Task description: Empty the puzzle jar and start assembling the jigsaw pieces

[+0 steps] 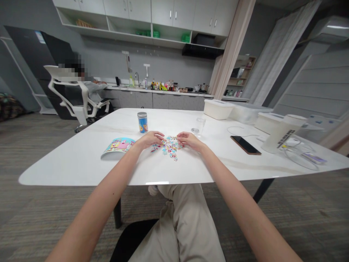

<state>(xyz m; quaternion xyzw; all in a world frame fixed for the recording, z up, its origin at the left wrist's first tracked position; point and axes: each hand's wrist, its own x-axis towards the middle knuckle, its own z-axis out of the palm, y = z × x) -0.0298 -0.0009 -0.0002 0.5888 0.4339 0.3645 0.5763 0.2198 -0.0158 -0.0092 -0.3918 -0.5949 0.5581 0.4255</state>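
Observation:
A loose heap of small colourful jigsaw puzzle pieces [171, 146] lies on the white table. At its left edge is my left hand [151, 139], fingers apart and slightly curved, touching or just over the pieces. On the opposite side my right hand [190, 140] curves inward at the heap, its fingers partly spread. I make out nothing held in either hand. A curved sheet with a bright cartoon picture [119, 145] lies left of my left forearm. Behind my left hand stands a blue cartoon-printed can with a silver lid [142, 123].
Beyond my right hand are a clear container [201, 124] and a round silver-rimmed lid [195, 130]. Farther right lie a phone [245, 145], a white tumbler [283, 134], cables and lidded white boxes [218, 109]. A person sits in a white chair [71, 91] at the back left.

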